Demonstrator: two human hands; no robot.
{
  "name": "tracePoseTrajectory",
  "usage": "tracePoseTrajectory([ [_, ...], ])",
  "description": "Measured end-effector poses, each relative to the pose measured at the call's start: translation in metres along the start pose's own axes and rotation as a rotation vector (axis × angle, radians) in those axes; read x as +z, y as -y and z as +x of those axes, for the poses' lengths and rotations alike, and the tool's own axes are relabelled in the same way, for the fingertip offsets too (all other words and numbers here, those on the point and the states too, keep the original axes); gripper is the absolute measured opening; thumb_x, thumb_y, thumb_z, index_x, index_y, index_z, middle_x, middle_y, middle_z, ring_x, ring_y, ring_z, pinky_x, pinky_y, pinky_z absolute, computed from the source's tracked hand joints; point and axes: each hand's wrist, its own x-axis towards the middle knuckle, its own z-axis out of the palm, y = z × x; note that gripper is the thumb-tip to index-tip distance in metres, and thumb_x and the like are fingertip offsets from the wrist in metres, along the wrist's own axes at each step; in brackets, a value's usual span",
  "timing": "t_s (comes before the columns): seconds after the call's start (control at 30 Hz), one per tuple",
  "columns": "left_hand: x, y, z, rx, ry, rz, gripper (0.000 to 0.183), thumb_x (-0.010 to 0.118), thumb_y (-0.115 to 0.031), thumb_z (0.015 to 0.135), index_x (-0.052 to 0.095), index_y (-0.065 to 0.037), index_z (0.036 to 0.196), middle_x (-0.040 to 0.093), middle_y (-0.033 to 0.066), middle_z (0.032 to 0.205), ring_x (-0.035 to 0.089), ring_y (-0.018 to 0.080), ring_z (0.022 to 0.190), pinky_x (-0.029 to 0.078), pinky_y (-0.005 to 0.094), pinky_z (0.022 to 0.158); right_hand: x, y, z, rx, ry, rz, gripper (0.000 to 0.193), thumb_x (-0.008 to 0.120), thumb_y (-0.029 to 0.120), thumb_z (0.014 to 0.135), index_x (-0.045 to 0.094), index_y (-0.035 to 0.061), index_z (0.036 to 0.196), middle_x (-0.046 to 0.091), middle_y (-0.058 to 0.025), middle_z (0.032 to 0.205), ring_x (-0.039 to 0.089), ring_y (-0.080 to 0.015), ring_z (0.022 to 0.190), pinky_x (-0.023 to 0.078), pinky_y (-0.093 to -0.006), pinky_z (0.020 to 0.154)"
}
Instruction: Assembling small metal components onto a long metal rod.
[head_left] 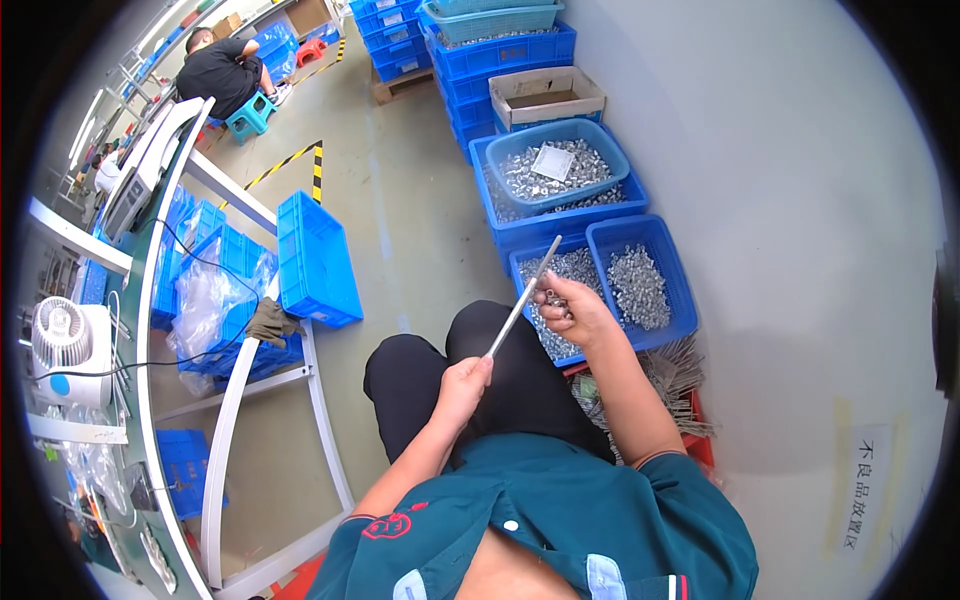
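The thin metal rod (pixel 521 311) runs up and away at a slant from the left hand (pixel 464 386), whose fingers are wrapped shut around its near end, while the far tip pokes out past the right fingers. The right hand (pixel 574 308) has its fingers curled in on a few small metal nuts (pixel 553 299), with the fingertips right up against the rod or just beside it; can't tell if they're actually pinching it. Handling-wise, I'd guess the rod is light, stiff and pretty hard to break, maybe a bit slick if there's oil on it, so gripping near one end like this seems fine. The nuts look hard and easy to drop, so cupped fingers make sense. As for containers, just beneath the right fingers sits a blue bin (pixel 569 360) full of small silvery hardware, and right of the fingers there's another blue bin (pixel 684 316) with more loose metal bits. Beyond the fingertips, a light-blue basket (pixel 618 168) holds nut-like pieces with a white card (pixel 552 162) on top. Behind the right fingers, beside the forearm, lie loose thin metal rods (pixel 672 372).
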Motion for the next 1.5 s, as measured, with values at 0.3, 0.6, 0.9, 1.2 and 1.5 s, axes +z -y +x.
tracePoseTrajectory([
  [0.3, -0.017, 0.008, -0.01, -0.008, 0.015, 0.029, 0.035, 0.052, -0.027, 0.09, 0.05, -0.007, 0.062, 0.04, -0.0053, 0.054, 0.034, 0.0037, 0.049, 0.027, 0.0216, 0.045, -0.025, 0.007, 0.004, -0.065, -0.121, 0.213, 0.014, 0.051, 0.014, 0.09, 0.053, 0.0015, 0.097, 0.052, -0.0064, 0.077, 0.038, -0.0048, 0.045, 0.027, -0.0157, 0.033],
  [0.6, -0.027, 0.019, -0.022, 0.026, 0.036, 0.172, 0.035, 0.053, -0.027, 0.09, 0.051, -0.005, 0.062, 0.042, -0.0041, 0.056, 0.037, 0.0048, 0.054, 0.031, 0.0231, 0.049, -0.027, 0.011, 0.01, -0.038, 0.062, 0.316, 0.029, 0.059, 0.038, 0.085, 0.055, 0.0097, 0.083, 0.044, 0.0016, 0.061, 0.035, -0.004, 0.043, 0.023, -0.0153, 0.032],
  [0.9, -0.025, 0.024, -0.019, 0.066, -0.002, 0.191, 0.036, 0.053, -0.025, 0.09, 0.051, -0.003, 0.062, 0.044, -0.0033, 0.056, 0.038, 0.0054, 0.054, 0.033, 0.024, 0.05, -0.001, 0.018, 0.004, -0.199, -0.1, -0.081, 0.018, 0.065, 0.021, 0.084, 0.055, 0.007, 0.082, 0.043, 0.0012, 0.061, 0.036, -0.0041, 0.046, 0.022, -0.0152, 0.035],
  [1.2, -0.013, 0.015, -0.016, -0.004, 0.057, -0.018, 0.034, 0.052, -0.026, 0.091, 0.05, -0.006, 0.063, 0.04, -0.0049, 0.053, 0.035, 0.0037, 0.049, 0.029, 0.0216, 0.045, 0.023, 0.014, 0.002, -0.251, -0.169, -0.219, 0.019, 0.066, 0.018, 0.082, 0.051, 0.0075, 0.081, 0.042, 0.003, 0.059, 0.036, -0.0032, 0.043, 0.022, -0.0165, 0.034],
  [1.5, -0.01, 0.002, -0.006, 0.033, -0.004, -0.043, 0.037, 0.052, -0.03, 0.091, 0.048, -0.008, 0.062, 0.037, -0.006, 0.052, 0.03, 0.0028, 0.045, 0.023, 0.0212, 0.041, -0.011, 0.001, 0.005, 0.112, -0.042, 0.302, 0.027, 0.053, 0.028, 0.09, 0.054, 0.0012, 0.092, 0.05, -0.007, 0.078, 0.04, -0.0072, 0.054, 0.027, -0.0152, 0.037],
])
